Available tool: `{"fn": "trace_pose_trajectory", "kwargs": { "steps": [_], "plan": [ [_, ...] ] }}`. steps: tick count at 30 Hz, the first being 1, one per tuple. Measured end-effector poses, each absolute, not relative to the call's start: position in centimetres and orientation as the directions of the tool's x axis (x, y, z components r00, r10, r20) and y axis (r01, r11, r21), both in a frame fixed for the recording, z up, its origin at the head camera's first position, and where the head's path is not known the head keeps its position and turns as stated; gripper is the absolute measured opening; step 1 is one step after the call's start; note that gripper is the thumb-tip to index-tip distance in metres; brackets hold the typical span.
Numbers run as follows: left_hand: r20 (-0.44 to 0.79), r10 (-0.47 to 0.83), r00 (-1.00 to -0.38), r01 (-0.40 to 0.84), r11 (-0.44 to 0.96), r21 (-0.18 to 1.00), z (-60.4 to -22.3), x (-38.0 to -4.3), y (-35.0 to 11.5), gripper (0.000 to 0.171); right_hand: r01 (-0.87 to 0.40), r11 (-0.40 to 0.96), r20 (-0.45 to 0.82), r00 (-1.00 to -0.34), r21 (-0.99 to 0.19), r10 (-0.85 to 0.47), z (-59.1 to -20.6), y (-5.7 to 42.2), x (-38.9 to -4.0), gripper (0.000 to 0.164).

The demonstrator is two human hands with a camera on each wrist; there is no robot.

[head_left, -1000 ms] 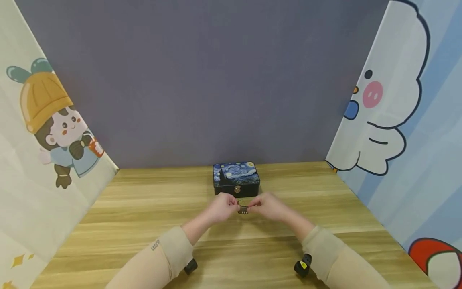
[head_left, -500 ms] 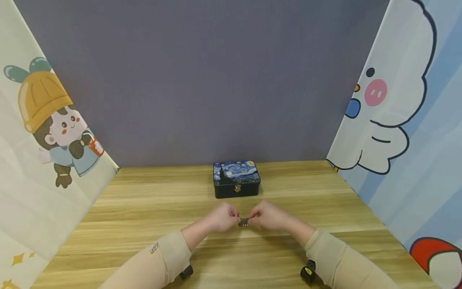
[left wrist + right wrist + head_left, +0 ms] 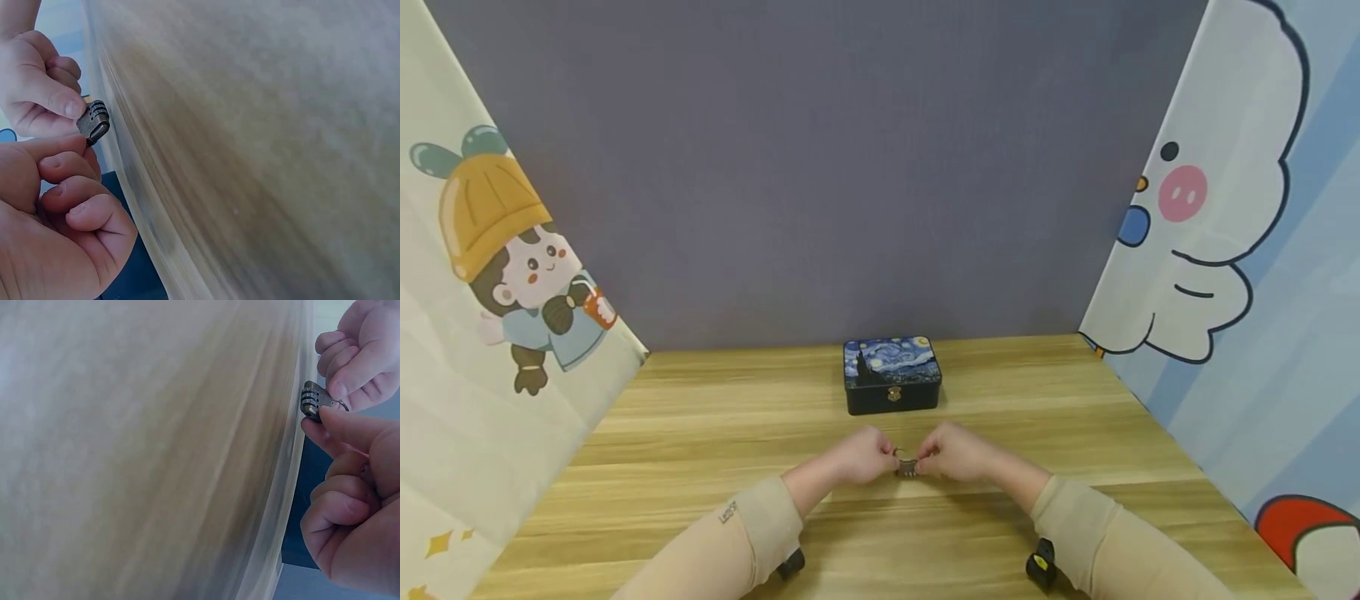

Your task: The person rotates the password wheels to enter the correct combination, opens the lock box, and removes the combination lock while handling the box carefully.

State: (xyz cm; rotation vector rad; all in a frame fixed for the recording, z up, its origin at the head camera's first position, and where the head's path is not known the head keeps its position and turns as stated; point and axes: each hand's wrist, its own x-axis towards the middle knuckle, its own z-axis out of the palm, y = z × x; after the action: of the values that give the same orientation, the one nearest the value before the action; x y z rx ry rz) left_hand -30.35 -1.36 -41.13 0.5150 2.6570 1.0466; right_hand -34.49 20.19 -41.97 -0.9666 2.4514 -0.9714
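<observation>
Between both hands is a small dark bronze combination padlock (image 3: 907, 468) with a row of number dials and a thin curved shackle. My left hand (image 3: 867, 455) pinches it at its left side by thumb and index finger. From the other side, my right hand (image 3: 958, 452) pinches the padlock's body near the dials, as the right wrist view shows the padlock (image 3: 313, 401) up close. The other fingers of each hand are curled in. Behind the hands stands a closed black box (image 3: 891, 360) with a swirling blue night-sky picture on its lid and a gold clasp on its front.
Everything is on a wood-grain table (image 3: 722, 400). A grey panel (image 3: 865, 167) rises at its back edge, and cartoon-printed sheets flank it left and right. Black wrist devices hang below both beige sleeves.
Both hands, with the padlock between them, have come back from the box's front toward the person. Over the last half second they have hardly moved. The box stays in place.
</observation>
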Motion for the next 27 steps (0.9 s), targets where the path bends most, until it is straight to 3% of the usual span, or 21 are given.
{"fn": "trace_pose_trajectory", "kwargs": {
  "steps": [27],
  "plan": [
    [-0.133, 0.335, -0.933, 0.178, 0.75, 0.637, -42.1, -31.0, -1.0, 0.05, -0.407, 0.611, -0.098, -0.775, -0.679, -0.624, -41.6, 19.3, -34.4, 0.012]
  ]
}}
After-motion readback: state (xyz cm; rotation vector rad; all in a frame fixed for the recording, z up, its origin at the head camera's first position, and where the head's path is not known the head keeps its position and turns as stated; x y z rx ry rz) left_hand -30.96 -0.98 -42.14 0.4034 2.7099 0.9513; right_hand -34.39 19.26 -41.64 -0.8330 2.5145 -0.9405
